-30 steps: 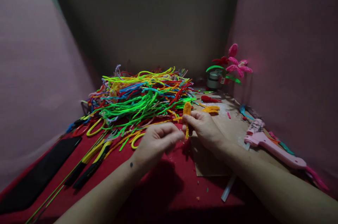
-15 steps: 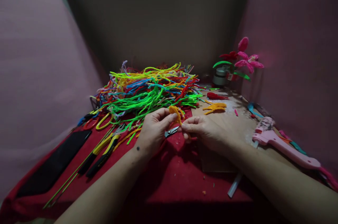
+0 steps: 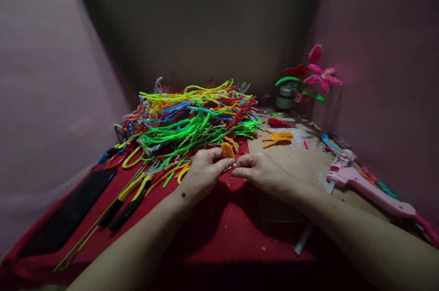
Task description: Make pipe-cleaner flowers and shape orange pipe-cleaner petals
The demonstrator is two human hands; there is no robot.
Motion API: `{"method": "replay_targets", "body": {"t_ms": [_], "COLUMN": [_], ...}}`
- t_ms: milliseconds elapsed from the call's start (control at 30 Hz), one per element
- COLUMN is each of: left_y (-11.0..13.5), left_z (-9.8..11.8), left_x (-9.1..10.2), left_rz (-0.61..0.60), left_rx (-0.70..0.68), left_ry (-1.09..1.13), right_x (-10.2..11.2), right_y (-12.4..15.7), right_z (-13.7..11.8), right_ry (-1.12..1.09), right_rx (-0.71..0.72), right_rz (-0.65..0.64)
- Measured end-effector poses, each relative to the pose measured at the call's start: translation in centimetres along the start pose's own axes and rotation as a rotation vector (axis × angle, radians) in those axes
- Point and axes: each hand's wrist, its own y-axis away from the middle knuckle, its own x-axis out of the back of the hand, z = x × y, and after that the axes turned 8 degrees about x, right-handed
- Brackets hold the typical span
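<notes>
My left hand (image 3: pixel 204 172) is closed, with thumb and forefinger pinching an orange pipe-cleaner loop (image 3: pixel 227 150) shaped like a petal. Close beside it, the fingers of my right hand (image 3: pixel 259 169) are pinched together at the loop's lower end. The fingertips of both hands almost meet, and the exact grip there is partly hidden. A sliver of metal blade shows just under my left thumb. Behind my left wrist a yellow curved handle (image 3: pixel 183 174) peeks out. More orange pipe cleaner (image 3: pixel 230 141) lies just beyond the loop.
Past my hands rises a heap of coloured pipe cleaners (image 3: pixel 195 117). Pliers (image 3: pixel 133 195) and a black phone-like slab (image 3: pixel 68 213) lie left. On the right are cardboard (image 3: pixel 284 167), an orange bundle (image 3: pixel 278 138), a red one (image 3: pixel 281 123), a pink glue gun (image 3: pixel 370 188) and pipe-cleaner flowers (image 3: pixel 322 76).
My left hand has turned and covers most of the scissor blade that showed between my hands. The orange loop has tipped and sits slightly lower. My right fingers have drawn closer to it.
</notes>
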Motion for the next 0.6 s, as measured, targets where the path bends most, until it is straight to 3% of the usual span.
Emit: {"method": "replay_targets", "body": {"t_ms": [133, 333, 433, 600], "left_y": [-0.1, 0.0, 0.1, 0.3], "left_z": [0.1, 0.2, 0.5, 1.2], "left_x": [0.1, -0.1, -0.1, -0.2], "left_rz": [0.006, -0.050, -0.055, 0.087], "left_rx": [-0.016, 0.009, 0.010, 0.039], "left_ry": [0.021, 0.020, 0.052, 0.110], "right_x": [0.0, 0.3, 0.3, -0.1], "right_y": [-0.1, 0.0, 0.2, 0.3], "right_z": [0.0, -0.7, -1.0, -0.7], "right_ry": [-0.085, -0.251, -0.349, -0.290], "right_rx": [-0.001, 0.036, -0.012, -0.097], "right_rz": [-0.013, 0.133, 0.114, -0.013]}}
